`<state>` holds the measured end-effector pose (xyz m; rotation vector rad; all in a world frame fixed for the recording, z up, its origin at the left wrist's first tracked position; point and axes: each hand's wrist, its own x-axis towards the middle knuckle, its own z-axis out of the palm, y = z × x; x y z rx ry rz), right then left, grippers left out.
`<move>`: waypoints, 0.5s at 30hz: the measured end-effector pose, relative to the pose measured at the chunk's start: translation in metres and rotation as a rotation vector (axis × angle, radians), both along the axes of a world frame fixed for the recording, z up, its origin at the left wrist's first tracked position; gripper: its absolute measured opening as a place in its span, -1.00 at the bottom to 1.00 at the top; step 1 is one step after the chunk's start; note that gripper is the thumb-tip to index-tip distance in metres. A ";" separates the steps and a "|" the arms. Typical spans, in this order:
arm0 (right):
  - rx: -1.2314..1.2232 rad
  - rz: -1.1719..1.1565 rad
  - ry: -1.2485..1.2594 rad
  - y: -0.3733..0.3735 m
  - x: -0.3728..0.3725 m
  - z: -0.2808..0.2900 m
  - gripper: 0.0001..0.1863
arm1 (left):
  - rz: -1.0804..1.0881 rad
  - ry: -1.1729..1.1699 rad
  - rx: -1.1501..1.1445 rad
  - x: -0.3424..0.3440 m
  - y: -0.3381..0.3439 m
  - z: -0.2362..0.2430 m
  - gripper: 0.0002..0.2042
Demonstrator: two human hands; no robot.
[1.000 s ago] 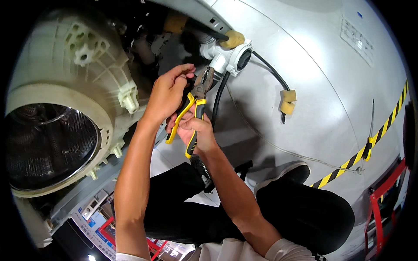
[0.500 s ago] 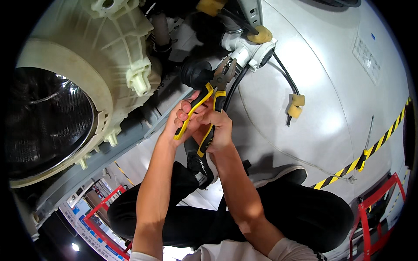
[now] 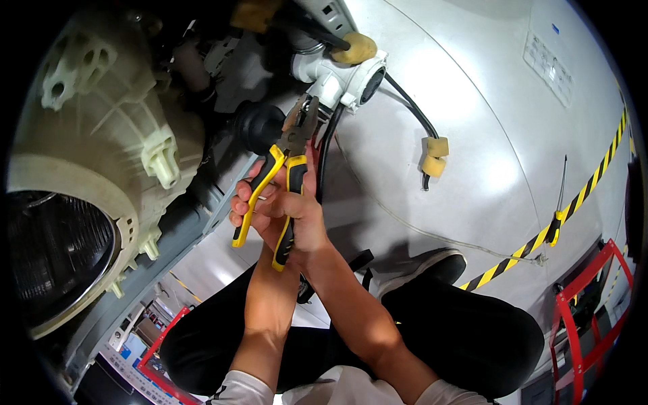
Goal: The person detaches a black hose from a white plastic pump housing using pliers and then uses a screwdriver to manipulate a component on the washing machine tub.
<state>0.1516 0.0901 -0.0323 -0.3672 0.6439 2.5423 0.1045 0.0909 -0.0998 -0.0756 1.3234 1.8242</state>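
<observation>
Combination pliers (image 3: 287, 158) with black and yellow handles are gripped by my right hand (image 3: 305, 219), its fingers curled round the handles. The handles stand apart. Their jaws point up at a small metal clamp part beside the white pump housing (image 3: 331, 88); whether they bite on it I cannot make out. My left hand (image 3: 271, 236) lies behind the pliers and the right hand, so its fingers are mostly hidden. A black ribbed rubber hose (image 3: 260, 128) sits just left of the jaws. A black cable (image 3: 327, 155) runs down from the housing, right of the pliers.
At the left stands a large cream washing-machine tub (image 3: 101, 135) above a grey frame edge (image 3: 196, 236). Foam-wrapped cable (image 3: 434, 156) lies on the floor. A screwdriver (image 3: 555, 226) rests by yellow-black striped tape (image 3: 513, 260). Red metal frames (image 3: 570, 337) stand at both lower sides.
The view has shifted, so the machine appears farther left. My left forearm has swung in under the right wrist, and the left hand has moved behind the pliers. The jaws stay beside the pump housing.
</observation>
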 end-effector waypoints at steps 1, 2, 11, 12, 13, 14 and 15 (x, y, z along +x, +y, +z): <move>-0.004 -0.016 0.008 0.000 -0.001 0.000 -0.53 | 0.005 0.011 -0.012 -0.002 0.001 -0.002 -0.58; 0.007 -0.040 0.066 -0.004 -0.002 -0.005 -0.53 | 0.011 0.025 -0.024 0.001 -0.001 0.000 -0.58; -0.128 -0.126 0.265 -0.010 -0.012 -0.011 -0.43 | 0.022 0.095 -0.096 0.006 -0.005 0.001 -0.59; -0.133 -0.142 0.307 -0.012 -0.014 -0.009 -0.43 | 0.031 0.102 -0.097 0.006 -0.005 0.002 -0.59; -0.137 -0.157 0.347 -0.013 -0.016 -0.007 -0.44 | 0.035 0.102 -0.096 0.005 -0.001 -0.002 -0.59; -0.115 -0.171 0.346 -0.014 -0.016 -0.007 -0.43 | 0.034 0.103 -0.098 0.006 0.000 0.000 -0.59; -0.117 -0.187 0.363 -0.014 -0.015 -0.008 -0.43 | 0.041 0.103 -0.097 0.007 0.000 -0.001 -0.59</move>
